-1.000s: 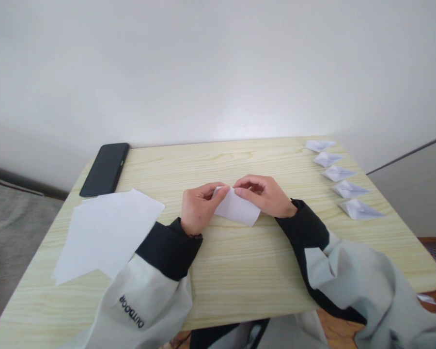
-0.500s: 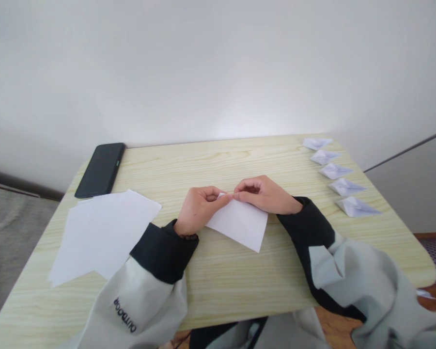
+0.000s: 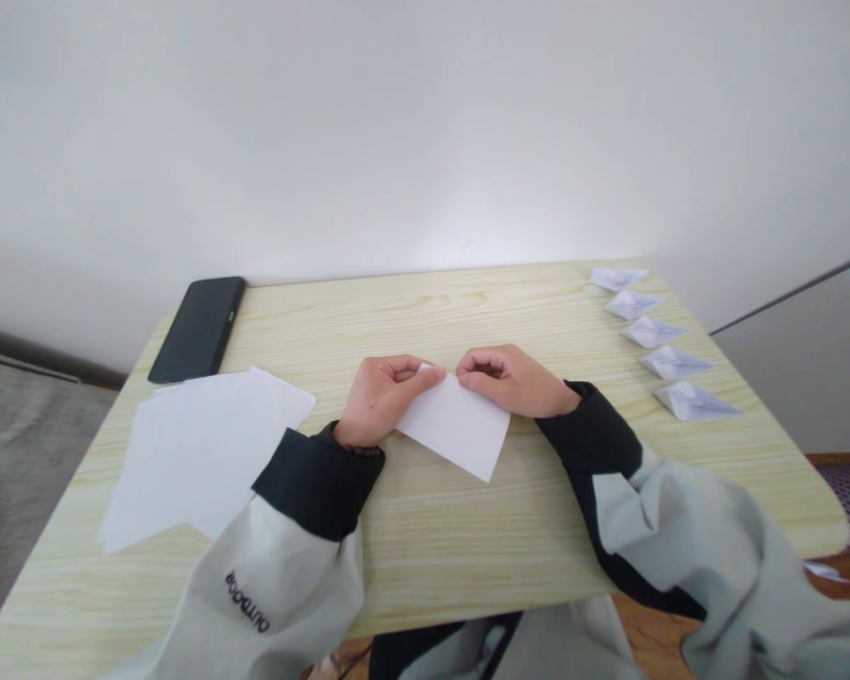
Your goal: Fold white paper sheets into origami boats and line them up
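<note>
A folded white sheet of paper (image 3: 457, 427) lies slanted at the middle of the light wooden table (image 3: 425, 557). My left hand (image 3: 382, 397) pinches its far left corner with thumb and curled fingers. My right hand (image 3: 514, 380) is closed on the far edge just to the right, fingertips pressing the paper down. The two hands nearly touch above the sheet. Both wear grey sleeves with black cuffs.
A stack of loose white sheets (image 3: 202, 453) lies at the left. A black phone (image 3: 199, 327) rests at the far left corner. Several folded white paper boats (image 3: 655, 345) stand in a row along the right edge. A white wall rises behind the table.
The folded paper has been lowered and laid flatter on the table, showing more of its surface. Both hands stayed at its far edge and shifted slightly towards me.
</note>
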The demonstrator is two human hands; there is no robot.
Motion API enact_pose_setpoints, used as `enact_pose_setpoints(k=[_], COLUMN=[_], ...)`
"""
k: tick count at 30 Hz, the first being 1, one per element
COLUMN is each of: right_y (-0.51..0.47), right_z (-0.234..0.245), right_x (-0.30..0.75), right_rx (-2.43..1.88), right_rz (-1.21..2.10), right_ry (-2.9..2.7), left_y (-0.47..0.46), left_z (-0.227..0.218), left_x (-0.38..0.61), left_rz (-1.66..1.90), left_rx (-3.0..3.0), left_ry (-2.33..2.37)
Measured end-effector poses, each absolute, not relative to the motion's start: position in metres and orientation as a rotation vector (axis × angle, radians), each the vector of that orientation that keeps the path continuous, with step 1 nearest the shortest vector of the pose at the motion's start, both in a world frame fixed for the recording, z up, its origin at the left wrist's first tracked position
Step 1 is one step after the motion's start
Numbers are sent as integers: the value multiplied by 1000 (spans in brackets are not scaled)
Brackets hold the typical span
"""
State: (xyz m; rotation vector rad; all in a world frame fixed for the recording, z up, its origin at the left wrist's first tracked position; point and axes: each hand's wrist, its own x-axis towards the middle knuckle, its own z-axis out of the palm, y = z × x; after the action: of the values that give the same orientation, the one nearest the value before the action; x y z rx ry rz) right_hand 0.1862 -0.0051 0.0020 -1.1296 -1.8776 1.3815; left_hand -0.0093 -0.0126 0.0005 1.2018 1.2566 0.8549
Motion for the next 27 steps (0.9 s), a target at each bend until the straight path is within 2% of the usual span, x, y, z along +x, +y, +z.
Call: enact_pose_setpoints(k=[13, 21, 27], right_y=[-1, -9, -9], right_z=[-9, -5, -3], right_x=[211, 197, 189], right_rx=[-1053, -1109, -1166], right_rz=[1498, 1150, 897], right_ry=[-1827, -1838, -1921], left_y=[0, -5, -11], left_z=[-9, -2, 3], left_x=[-29, -17, -8], left_rz=[1119, 1108, 1023], left_rx=[1030, 1216, 1263], left_ry=[1348, 1401, 1249])
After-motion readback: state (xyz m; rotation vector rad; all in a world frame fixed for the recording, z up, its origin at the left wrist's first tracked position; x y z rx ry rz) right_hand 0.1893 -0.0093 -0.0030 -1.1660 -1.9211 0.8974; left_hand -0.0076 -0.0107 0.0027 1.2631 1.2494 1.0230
